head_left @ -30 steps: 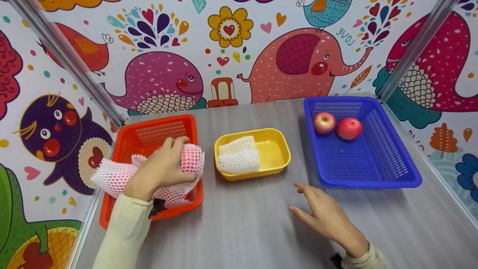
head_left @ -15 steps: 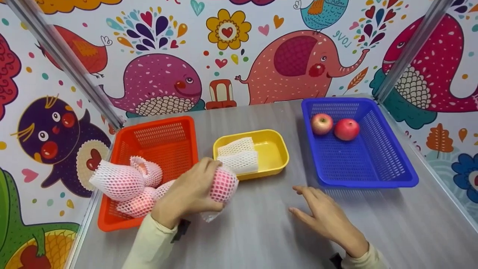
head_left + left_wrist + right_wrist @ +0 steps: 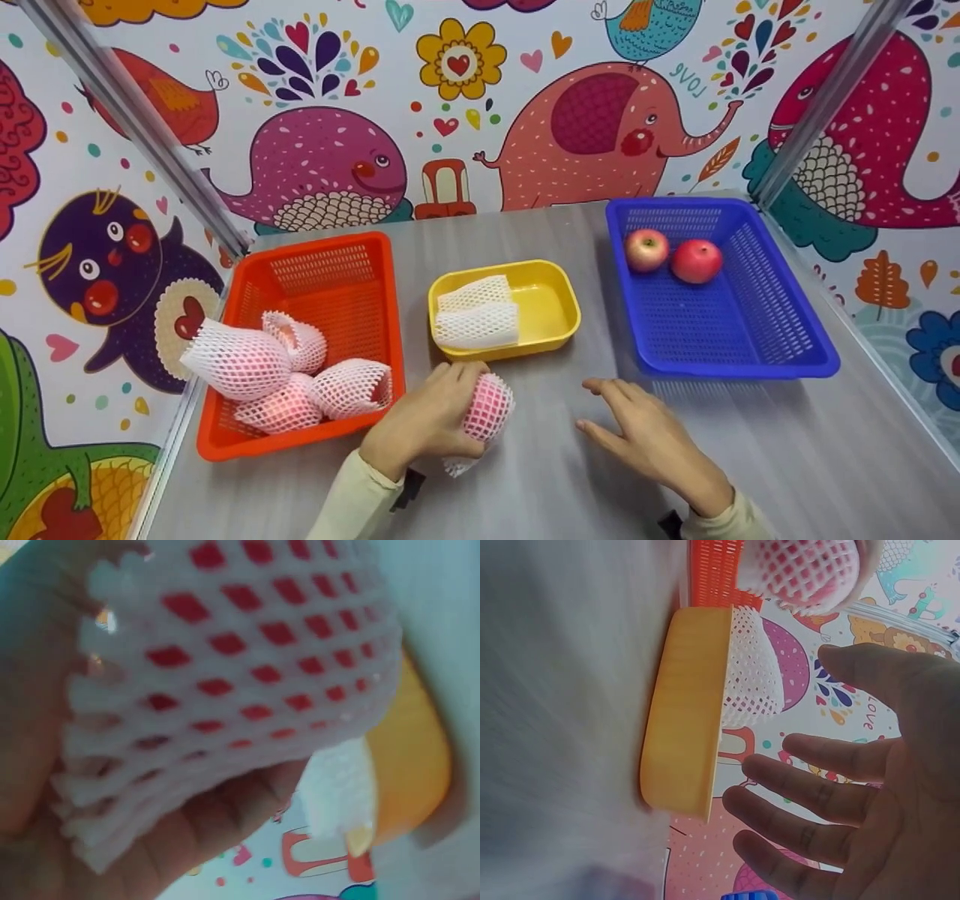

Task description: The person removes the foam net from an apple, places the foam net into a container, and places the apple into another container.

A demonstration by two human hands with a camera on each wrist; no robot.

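3 containers are carried by the grey table (image 3: 540,491): a red basket (image 3: 330,266) by the left edge, a yellow tray (image 3: 547,304) at the middle, and a blue basket (image 3: 705,330) towards the far right corner. In the red basket, 4 wrapped pieces of fruit (image 3: 244,366) in white foam mesh are bunched along the near edge and into the near left corner, and the loose mesh end of the leftmost piece is seen across the left rim. In the yellow tray, 2 white nets (image 3: 476,326) are laid side by side at the left end, with yellow floor shown to their right. In the blue basket, a pale red apple (image 3: 646,250) and a redder fruit (image 3: 697,261) are set just beside each other in the far left corner.

A netted fruit (image 3: 489,409) is gripped by the left hand (image 3: 424,420), its thumb and fingers curled round the mesh; it is held above the table, near the near edge of the yellow tray. Red skin is shown through the mesh in the left wrist view. The right hand (image 3: 649,439) is held with fingers extended and spread, nothing gripped, near the blue basket's near left corner
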